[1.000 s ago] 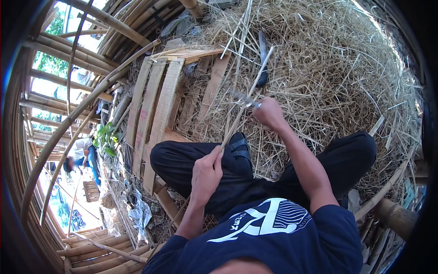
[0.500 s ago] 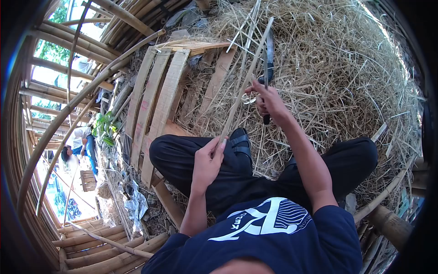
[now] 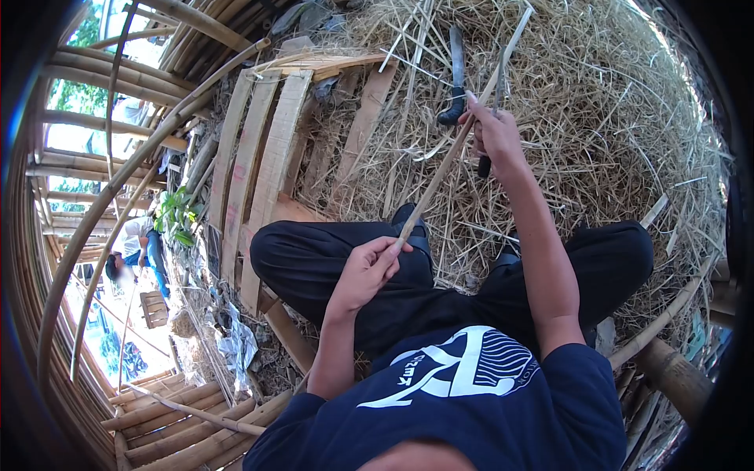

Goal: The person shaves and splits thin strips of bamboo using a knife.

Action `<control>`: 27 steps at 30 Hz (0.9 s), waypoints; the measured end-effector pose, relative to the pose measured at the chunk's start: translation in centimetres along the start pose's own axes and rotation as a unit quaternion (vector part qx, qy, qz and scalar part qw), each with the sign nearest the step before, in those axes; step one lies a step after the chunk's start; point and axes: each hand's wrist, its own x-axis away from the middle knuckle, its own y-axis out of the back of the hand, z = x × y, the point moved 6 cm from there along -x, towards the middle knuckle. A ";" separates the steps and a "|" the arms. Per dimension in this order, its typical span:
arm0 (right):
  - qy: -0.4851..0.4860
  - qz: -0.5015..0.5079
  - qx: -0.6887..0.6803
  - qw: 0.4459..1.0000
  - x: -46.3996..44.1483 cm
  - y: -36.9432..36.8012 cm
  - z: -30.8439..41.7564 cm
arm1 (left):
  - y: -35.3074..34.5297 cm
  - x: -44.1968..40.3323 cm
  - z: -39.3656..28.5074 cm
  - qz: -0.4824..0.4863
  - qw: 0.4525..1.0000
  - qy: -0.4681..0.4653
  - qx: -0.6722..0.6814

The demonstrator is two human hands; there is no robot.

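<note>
A long, thin bamboo strip (image 3: 437,177) runs diagonally from lower left to upper right in front of me. Its lower end is pinched in my left hand (image 3: 367,272), above my folded leg. Farther up, my right hand (image 3: 497,140) is closed round a knife (image 3: 484,166) whose dark handle end shows below the palm; the narrow blade points up beside the strip. The right thumb and fingers also touch the strip. A second blade with a black handle (image 3: 452,107) lies on the straw, just left of my right hand.
Straw and shavings (image 3: 597,133) cover the ground ahead. A slatted wooden pallet (image 3: 271,157) lies to the left, near a green plant (image 3: 174,217). Bamboo poles (image 3: 118,192) form a frame at far left, with a bending person (image 3: 140,251) beyond. A thick bamboo pole (image 3: 675,377) is at right.
The strip has swung its upper end to the right. My right hand has moved up and right, its knife turned from lying across the strip to pointing up alongside it.
</note>
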 end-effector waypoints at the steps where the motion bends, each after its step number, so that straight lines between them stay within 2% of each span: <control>1: -0.027 0.002 0.040 0.999 -0.1 0.0 -0.5 | 0.4 -0.4 -0.2 -0.018 0.999 -0.044 -0.022; 2: -0.027 0.005 0.042 0.999 0.1 -0.4 -0.7 | 0.7 -0.8 -0.5 -0.037 0.994 -0.088 -0.044; 4: 0.050 -0.018 0.256 0.965 0.9 -1.2 -0.3 | 1.0 -1.3 -0.7 -0.051 0.993 -0.097 -0.037; 6: 0.046 0.003 0.300 0.953 1.5 -1.8 -0.8 | 1.6 -1.6 -1.3 -0.117 0.987 -0.108 0.013; 8: 0.031 0.090 0.413 0.906 3.2 -4.1 -1.2 | 2.4 -2.4 -1.6 -0.132 0.984 -0.120 -0.013; 9: 0.033 0.089 0.413 0.906 3.8 -4.5 -1.5 | 2.7 -2.8 -1.8 -0.138 0.981 -0.133 -0.011; 11: 0.100 0.124 0.471 0.867 4.9 -6.0 -2.5 | 2.7 -3.0 -2.3 -0.145 0.978 -0.148 -0.009; 18: 0.114 0.184 0.551 0.806 5.7 -7.9 -5.2 | 2.8 -3.9 -3.0 -0.137 0.981 -0.134 0.002; 20: 0.123 0.184 0.545 0.809 5.6 -7.8 -5.4 | 3.0 -4.2 -3.0 -0.147 0.980 -0.133 0.012; 23: 0.136 0.195 0.561 0.793 5.7 -7.9 -5.6 | 2.8 -4.8 -2.9 -0.110 0.987 -0.120 0.014; 27: 0.141 0.189 0.549 0.802 5.6 -7.7 -6.4 | 2.8 -5.5 -3.0 -0.134 0.972 -0.177 -0.082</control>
